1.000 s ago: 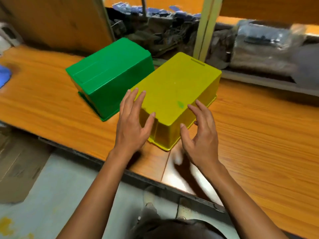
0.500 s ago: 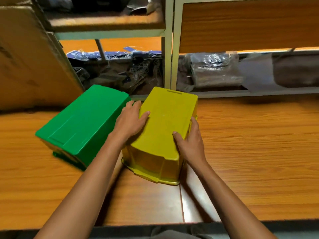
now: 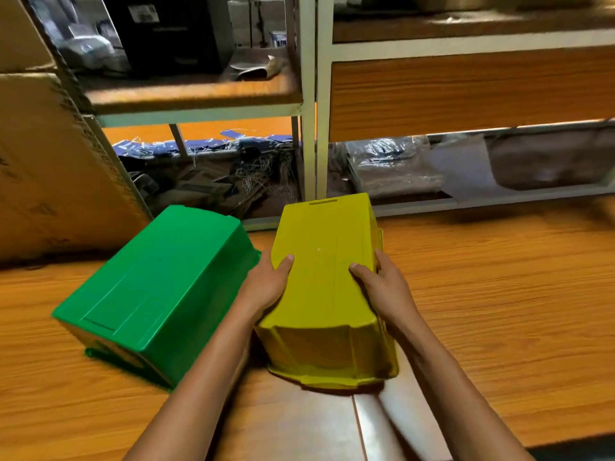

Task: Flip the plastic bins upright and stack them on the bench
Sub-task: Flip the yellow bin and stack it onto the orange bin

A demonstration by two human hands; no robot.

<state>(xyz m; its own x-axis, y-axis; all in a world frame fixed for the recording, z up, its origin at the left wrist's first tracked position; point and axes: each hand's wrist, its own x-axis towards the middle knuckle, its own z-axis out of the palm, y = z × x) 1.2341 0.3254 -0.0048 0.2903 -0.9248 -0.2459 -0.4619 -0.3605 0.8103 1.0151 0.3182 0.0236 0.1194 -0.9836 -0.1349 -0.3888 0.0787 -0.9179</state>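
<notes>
Head camera: Two plastic bins lie bottom-up on a wooden bench point(image 3: 499, 294), one green and one yellow, side by side with a narrow gap between them. A person's two bare hands grip the yellow bin point(image 3: 326, 277): the left hand point(image 3: 266, 284) clasps its left wall with the thumb laid over the upturned base, and the right hand point(image 3: 382, 284) clasps the right wall the same way. The bin's open rim faces down at the near end; whether it is clear of the wood cannot be told. The green bin point(image 3: 159, 294) rests untouched to the left, angled away. Behind stands one metal shelving unit point(image 3: 309, 94) holding a plastic-wrapped bundle point(image 3: 392, 164), with one cardboard box point(image 3: 50, 161) at far left
</notes>
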